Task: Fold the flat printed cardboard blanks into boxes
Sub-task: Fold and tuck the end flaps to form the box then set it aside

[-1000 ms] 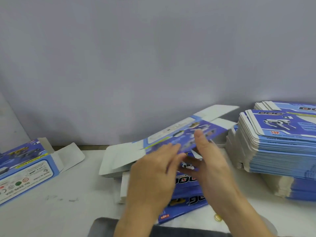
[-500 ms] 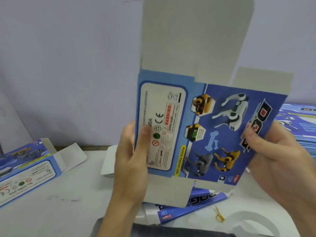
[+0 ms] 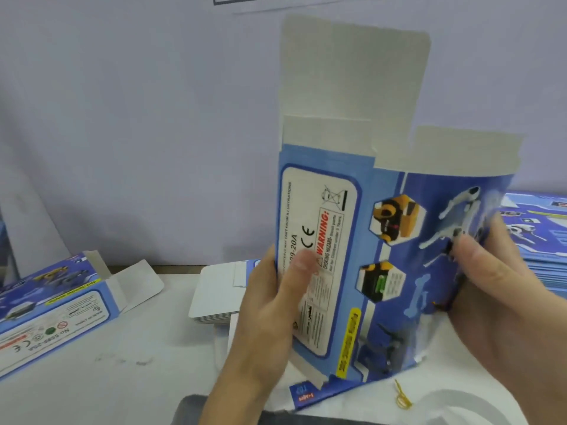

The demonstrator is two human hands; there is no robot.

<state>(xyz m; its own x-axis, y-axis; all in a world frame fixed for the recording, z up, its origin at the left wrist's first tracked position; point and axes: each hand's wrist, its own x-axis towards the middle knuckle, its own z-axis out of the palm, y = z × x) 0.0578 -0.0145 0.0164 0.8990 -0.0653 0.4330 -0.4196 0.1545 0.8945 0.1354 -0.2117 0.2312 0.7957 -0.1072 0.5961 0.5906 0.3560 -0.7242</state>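
Pale lilac wall behind, white bench (image 3: 92, 378) below. Blank (image 3: 377, 240) held upright in the air over the bench's near middle, printed side toward the camera, grey flaps sticking up at the top. Left hand (image 3: 270, 305) grips the blank's left edge, thumb pressed on the white label panel, fingers hidden behind. Right hand (image 3: 503, 299) grips the right edge, thumb on the dog print, and that panel bows toward the camera. Both forearms come up from the near edge, wrists turned inward toward each other.

Handling, my read: thin printed card, very light, stiff only along the panels, bends easily at the creases; glossy so probably a bit slick, and the flaps would crease or tear if pinched hard. Best to hold at the long side edges near mid-height, as now, and squeeze inward so the sleeve pops open.

Stack of flat blanks (image 3: 537, 240) at the right edge of the bench, another small pile (image 3: 214, 296) behind the left hand, a folded box (image 3: 55, 305) lying at the left edge with its end flaps open. Yellow rubber band (image 3: 402, 397) near the front edge.
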